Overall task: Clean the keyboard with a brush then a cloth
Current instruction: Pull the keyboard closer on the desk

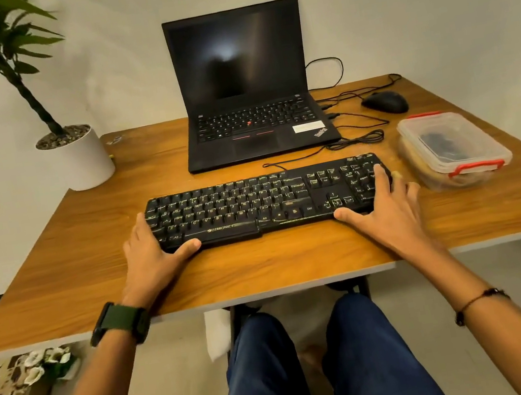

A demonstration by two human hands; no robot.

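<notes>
A black wired keyboard [253,203] lies flat on the wooden table [95,254], in front of me. My left hand [148,252] holds its left end, with the thumb along the front edge and the fingers round the side. At the other end my right hand [384,206] grips it the same way: thumb on the front edge, fingers over the right side and the outer keys. A clear plastic box [452,149] with red clips stands to the right of the keyboard, lid on. Something dark lies inside it; I cannot tell what. No brush or cloth shows in the open.
An open black laptop [246,95] with a dark screen stands behind the keyboard. A black mouse [385,102] and loose cables lie at the back right. A white pot with a plant [85,158] stands at the table's back left corner. My knees are under the front edge.
</notes>
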